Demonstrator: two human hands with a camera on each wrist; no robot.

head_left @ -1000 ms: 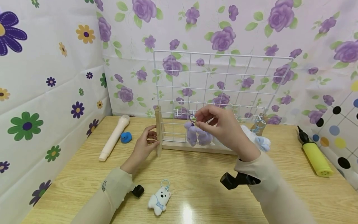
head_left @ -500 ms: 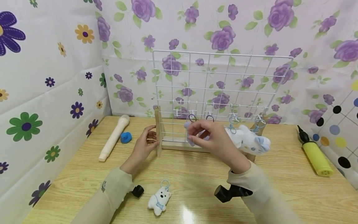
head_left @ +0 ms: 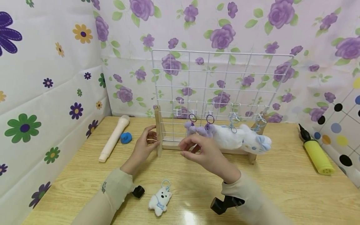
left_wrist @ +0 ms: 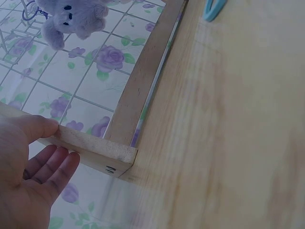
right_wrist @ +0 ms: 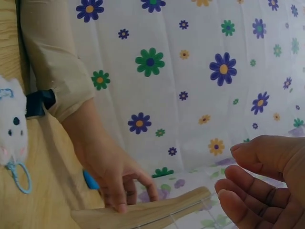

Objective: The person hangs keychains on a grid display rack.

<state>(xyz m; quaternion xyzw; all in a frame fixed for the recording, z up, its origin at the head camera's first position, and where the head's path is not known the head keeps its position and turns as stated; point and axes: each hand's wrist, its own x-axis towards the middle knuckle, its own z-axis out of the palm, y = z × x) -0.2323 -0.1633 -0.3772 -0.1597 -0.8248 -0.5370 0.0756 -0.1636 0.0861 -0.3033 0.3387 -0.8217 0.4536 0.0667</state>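
Observation:
My left hand (head_left: 144,144) grips the left wooden upright (head_left: 158,131) of a white wire grid rack, thumb on one face and fingers behind it. My right hand (head_left: 203,153) is in front of the rack with its fingers loosely curled and nothing between them. Behind it, a purple plush keychain (head_left: 189,128) hangs by its ring from a hook; the hand covers its lower part. Another purple plush hangs beside it, partly hidden. Farther right hang white plush toys (head_left: 256,143) on blue rings. A white bear keychain (head_left: 160,200) lies on the table between the forearms.
To the left lie a cream toy microphone (head_left: 114,139) and a small blue duck (head_left: 126,137). A yellow hand pump (head_left: 319,156) with a black nozzle lies at the far right. Flowered cloth stands behind and at the left.
My right hand has let go of the purple plush keychain at its ring and moved down toward me, leaving it hanging on the hook. The left hand stays on the upright.

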